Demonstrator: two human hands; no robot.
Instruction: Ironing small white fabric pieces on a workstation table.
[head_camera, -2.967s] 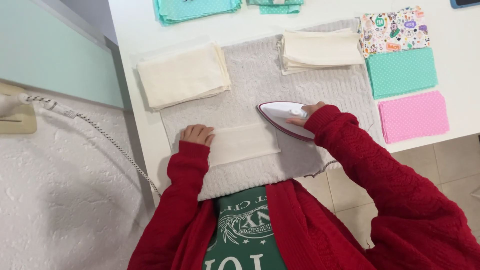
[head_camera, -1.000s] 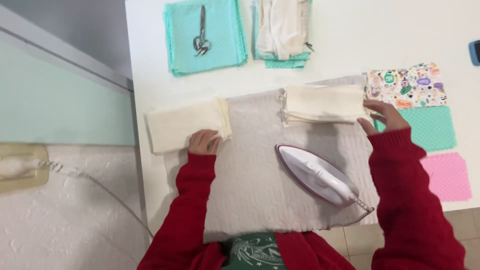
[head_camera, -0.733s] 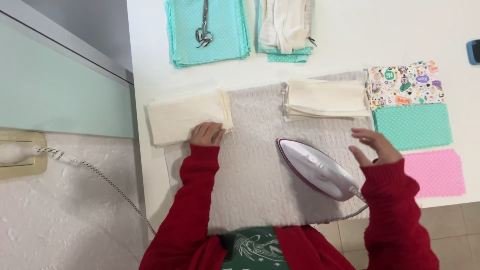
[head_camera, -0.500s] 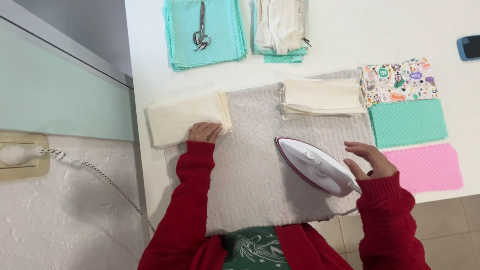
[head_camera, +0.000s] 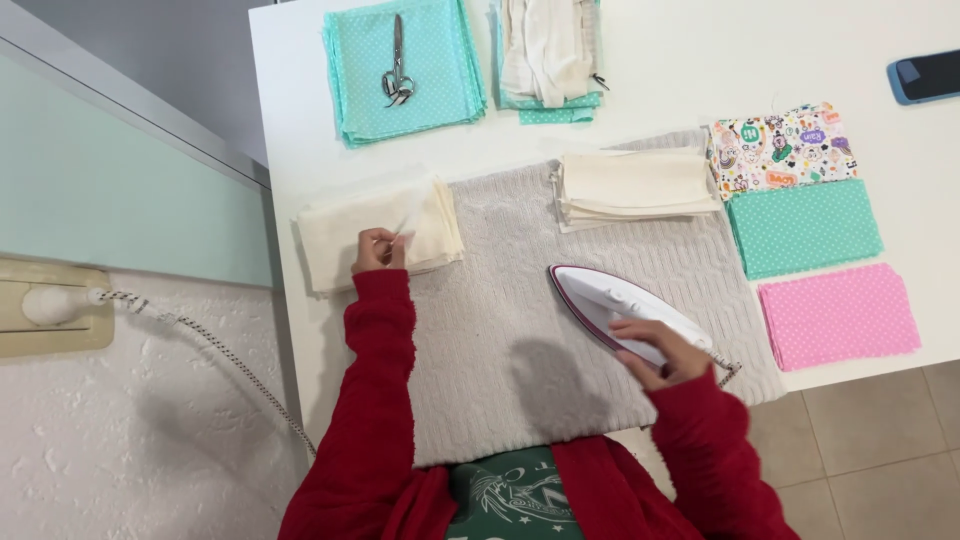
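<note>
A smooth white table (head_camera: 700, 60) is carrying everything, with a nubby grey mat (head_camera: 500, 330) lying across its near edge as a pressing pad. Two flat stacks of soft cream cloth are sitting on it: the left stack (head_camera: 340, 240) is just off the mat's left edge, the right stack (head_camera: 635, 185) is lying at the mat's far edge. Beyond them a square pile of teal dotted fabric (head_camera: 440, 70) is bearing slim steel scissors (head_camera: 396, 75). Along the right, a cartoon print (head_camera: 785, 150), a teal dotted piece (head_camera: 803, 227) and a pink dotted piece (head_camera: 838, 315) are lying in a column.

The iron (head_camera: 610, 300), white with a dark rim and pointed nose, is resting flat on the mat's right part. The right hand (head_camera: 660, 350) is curling over its handle, fingers closing around it. The left hand (head_camera: 377, 250) is pinching the top cream sheet of the left stack between thumb and fingertips, lifting a corner slightly.
</note>
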